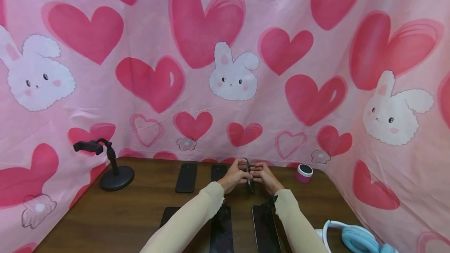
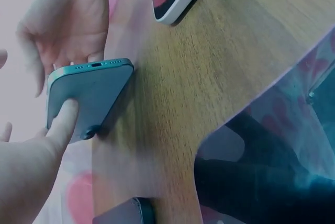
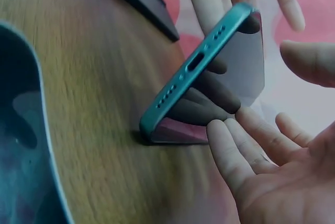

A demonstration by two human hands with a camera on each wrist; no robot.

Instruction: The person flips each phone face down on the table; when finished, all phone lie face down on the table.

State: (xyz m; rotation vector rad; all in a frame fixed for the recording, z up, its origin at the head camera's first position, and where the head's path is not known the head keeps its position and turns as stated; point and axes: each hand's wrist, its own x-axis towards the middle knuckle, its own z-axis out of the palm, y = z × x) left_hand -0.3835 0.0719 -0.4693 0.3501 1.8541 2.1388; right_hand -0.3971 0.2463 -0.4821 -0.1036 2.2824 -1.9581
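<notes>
My left hand (image 1: 234, 175) grips a teal-edged smartphone (image 1: 249, 179) near the back of the wooden table. The phone is tipped up on edge. In the left wrist view, the left thumb presses the phone's dark back (image 2: 97, 90), with a camera bump low on it. Facing the glossy screen is my right hand (image 1: 264, 177). The right wrist view has that hand's fingertips (image 3: 217, 130) at the screen, straight and mirrored in it; its thumb stands apart. The charging port edge (image 3: 193, 64) points toward me. Whether the lower corner rests on the wood, I cannot tell.
Dark phones lie behind my hands, including one (image 1: 186, 177) left of them. More lie under my forearms, such as a long dark one (image 1: 221, 229) and another (image 1: 266, 227). A black stand (image 1: 117, 178), a pink jar (image 1: 304, 174) and blue-white headphones (image 1: 358, 237) flank them. A patterned curtain (image 1: 232, 104) hangs behind.
</notes>
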